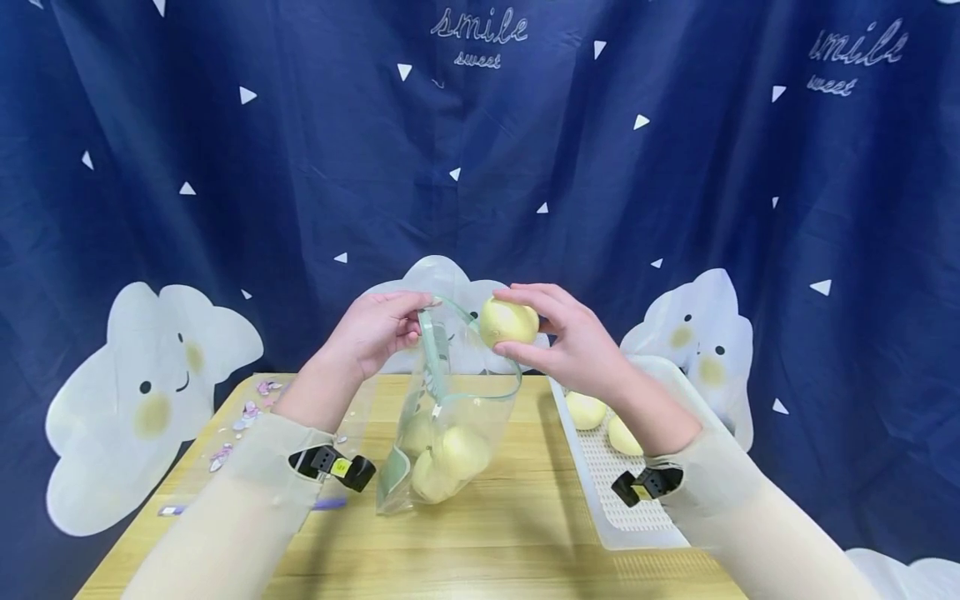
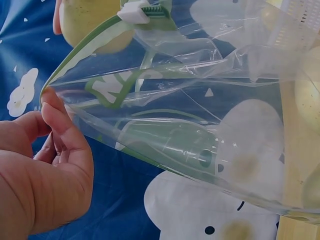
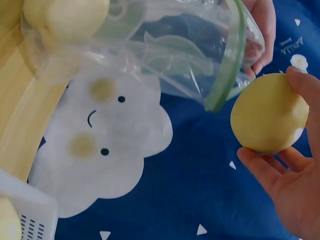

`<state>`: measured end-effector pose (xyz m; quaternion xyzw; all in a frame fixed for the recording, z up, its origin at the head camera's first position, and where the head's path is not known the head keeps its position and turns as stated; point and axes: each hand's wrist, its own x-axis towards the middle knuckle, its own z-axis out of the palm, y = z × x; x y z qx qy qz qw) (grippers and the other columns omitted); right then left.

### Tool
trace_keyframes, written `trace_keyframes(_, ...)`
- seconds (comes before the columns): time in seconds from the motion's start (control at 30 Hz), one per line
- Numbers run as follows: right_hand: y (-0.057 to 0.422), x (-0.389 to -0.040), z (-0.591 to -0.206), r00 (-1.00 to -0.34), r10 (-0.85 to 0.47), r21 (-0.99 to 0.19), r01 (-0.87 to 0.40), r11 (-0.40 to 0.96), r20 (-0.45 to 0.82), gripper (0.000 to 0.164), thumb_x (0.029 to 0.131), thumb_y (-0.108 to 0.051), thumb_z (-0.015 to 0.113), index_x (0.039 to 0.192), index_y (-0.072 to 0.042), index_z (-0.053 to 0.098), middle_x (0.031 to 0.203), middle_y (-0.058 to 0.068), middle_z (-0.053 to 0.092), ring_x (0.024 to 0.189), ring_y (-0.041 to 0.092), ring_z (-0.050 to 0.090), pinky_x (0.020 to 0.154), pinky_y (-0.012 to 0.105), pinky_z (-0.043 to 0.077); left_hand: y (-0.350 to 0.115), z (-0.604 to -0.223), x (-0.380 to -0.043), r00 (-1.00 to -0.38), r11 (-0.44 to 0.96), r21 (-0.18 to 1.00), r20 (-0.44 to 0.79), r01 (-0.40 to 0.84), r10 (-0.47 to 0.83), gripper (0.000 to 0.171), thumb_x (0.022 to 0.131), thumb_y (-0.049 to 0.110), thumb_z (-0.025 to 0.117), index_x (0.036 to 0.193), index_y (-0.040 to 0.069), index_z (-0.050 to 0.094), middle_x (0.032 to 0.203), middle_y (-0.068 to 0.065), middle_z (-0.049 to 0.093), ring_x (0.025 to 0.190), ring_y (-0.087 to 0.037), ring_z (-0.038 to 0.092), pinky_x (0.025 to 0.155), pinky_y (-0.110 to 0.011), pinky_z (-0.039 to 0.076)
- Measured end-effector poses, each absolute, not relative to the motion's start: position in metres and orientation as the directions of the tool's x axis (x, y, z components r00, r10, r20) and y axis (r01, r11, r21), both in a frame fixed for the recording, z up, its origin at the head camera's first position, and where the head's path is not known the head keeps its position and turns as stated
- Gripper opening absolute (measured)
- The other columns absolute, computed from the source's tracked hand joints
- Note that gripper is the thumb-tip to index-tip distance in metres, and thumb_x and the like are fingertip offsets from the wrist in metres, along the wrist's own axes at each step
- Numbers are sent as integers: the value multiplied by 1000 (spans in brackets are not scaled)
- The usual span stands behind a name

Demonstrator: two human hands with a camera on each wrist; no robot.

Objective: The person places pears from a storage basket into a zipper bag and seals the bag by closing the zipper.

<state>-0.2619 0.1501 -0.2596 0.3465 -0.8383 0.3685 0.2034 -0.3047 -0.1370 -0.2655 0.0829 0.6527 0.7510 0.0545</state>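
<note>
A clear zip bag [image 1: 433, 358] with a green rim and a white slider [image 2: 134, 12] hangs with its mouth spread. My left hand [image 1: 367, 333] pinches one corner of that rim between thumb and fingers. Inside the bag, several round, pale yellow fruits [image 1: 461, 452] lie at the bottom. My right hand [image 1: 573, 337] grips another pale yellow fruit [image 3: 269, 113], thumb on one side and fingers on the other. This fruit is at the bag's mouth, overlapping the rim in the head view; in the right wrist view it appears just beside the green edge.
A white perforated basket [image 1: 592, 492] with more pale yellow fruits [image 1: 585, 410] stands at the table's right, under my right forearm. Left on the wooden table [image 1: 517, 533] lie a clear sheet with small pink pieces [image 1: 250, 410] and a thin purple stick [image 1: 328, 504]. A blue curtain hangs behind.
</note>
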Motion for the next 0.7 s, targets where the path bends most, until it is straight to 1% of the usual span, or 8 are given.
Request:
trace_keyframes(0.13, 137, -263, -264, -642, -505, -445, -765, 465, 576, 62, 89, -19, 95, 146, -17, 71, 145, 6, 67, 133, 21, 64, 103, 37, 65, -139, -266, -306, -982, -132, 991, 51, 27, 182, 19, 106, 13, 69, 94, 12, 82, 70, 6, 63, 63, -4, 54, 60, -13, 51)
trace_keyframes(0.2, 132, -263, -266, -632, -536, -422, -774, 473, 559, 62, 88, -23, 95, 146, -19, 71, 144, 4, 68, 133, 19, 64, 106, 39, 63, -139, -267, -306, -982, -128, 991, 54, 31, 179, 16, 106, 14, 69, 98, 10, 82, 71, 7, 64, 64, -5, 54, 61, -13, 50)
trace_keyframes(0.33, 121, -261, -270, -605, -587, -364, -795, 486, 538, 63, 88, -30, 95, 146, -21, 71, 145, 3, 69, 138, 22, 64, 116, 45, 56, -138, -267, -305, -985, -121, 992, 52, 32, 166, 17, 107, 16, 69, 96, 12, 82, 72, 7, 64, 65, -6, 54, 61, -13, 49)
trace_keyframes(0.43, 114, -262, -273, -576, -616, -327, -815, 478, 538, 65, 87, -31, 95, 146, -18, 71, 145, 6, 69, 143, 28, 62, 123, 48, 51, -138, -267, -304, -988, -113, 993, 49, 32, 147, 19, 106, 17, 69, 93, 14, 82, 71, 8, 65, 65, -6, 53, 60, -13, 48)
trace_keyframes(0.5, 110, -263, -277, -557, -627, -307, -828, 469, 545, 66, 87, -31, 95, 145, -15, 71, 145, 9, 69, 142, 30, 62, 123, 48, 51, -139, -266, -304, -989, -108, 994, 48, 33, 140, 20, 106, 18, 69, 91, 15, 83, 71, 9, 65, 66, -6, 53, 59, -14, 46)
trace_keyframes(0.6, 104, -264, -281, -534, -626, -287, -842, 457, 569, 67, 85, -29, 96, 145, -11, 70, 142, 13, 69, 134, 30, 66, 114, 45, 58, -140, -266, -303, -990, -100, 994, 50, 38, 129, 23, 105, 19, 69, 86, 19, 82, 69, 10, 64, 64, -5, 51, 58, -15, 44)
trace_keyframes(0.67, 102, -263, -283, -523, -612, -276, -846, 455, 593, 66, 86, -27, 96, 143, -8, 70, 141, 14, 69, 129, 29, 68, 108, 42, 61, -141, -266, -303, -991, -105, 994, 52, 40, 122, 24, 105, 19, 70, 84, 20, 81, 68, 10, 63, 62, -5, 51, 57, -15, 43)
trace_keyframes(0.7, 102, -263, -283, -524, -600, -283, -845, 453, 604, 64, 86, -26, 95, 142, -7, 71, 140, 15, 69, 128, 29, 69, 107, 41, 62, -141, -267, -303, -992, -109, 993, 53, 41, 115, 23, 104, 19, 70, 84, 20, 81, 67, 10, 62, 62, -4, 51, 57, -15, 43)
